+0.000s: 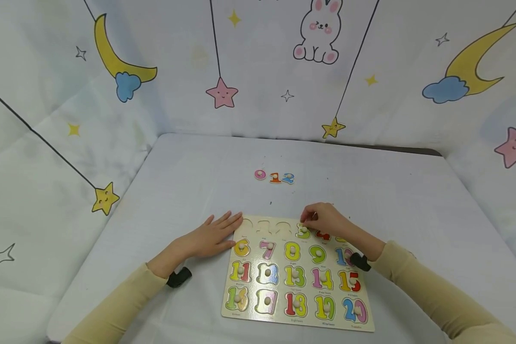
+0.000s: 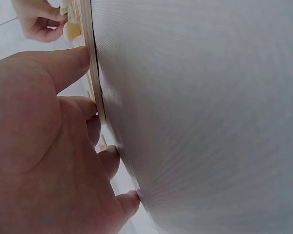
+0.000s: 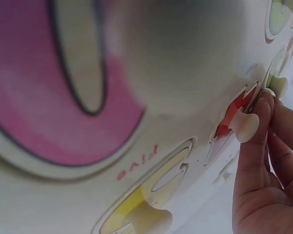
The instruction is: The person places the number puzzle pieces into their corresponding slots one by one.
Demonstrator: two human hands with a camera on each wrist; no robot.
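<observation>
A wooden number puzzle board (image 1: 298, 321) lies on the table with knobbed number pieces in its recesses. My left hand (image 1: 213, 235) rests flat at the board's upper left edge, fingers spread; in the left wrist view its thumb (image 2: 73, 68) touches the board's side. At the top row my right hand (image 1: 328, 222) pinches the edge of the green number 3 piece (image 1: 302, 232), fingertips beside its knob. The red number 4 piece (image 3: 234, 114) sits right by those fingers, and the yellow number 5 piece (image 3: 117, 214) is nearer the wrist. Three recesses at the top left hold no pieces.
Beyond the board, a pink 0 (image 1: 260, 175), an orange-red 1 (image 1: 275, 178) and a blue 2 (image 1: 288, 178) lie in a row on the white table (image 1: 189, 172). A patterned cloth backdrop (image 1: 262, 48) stands behind the table.
</observation>
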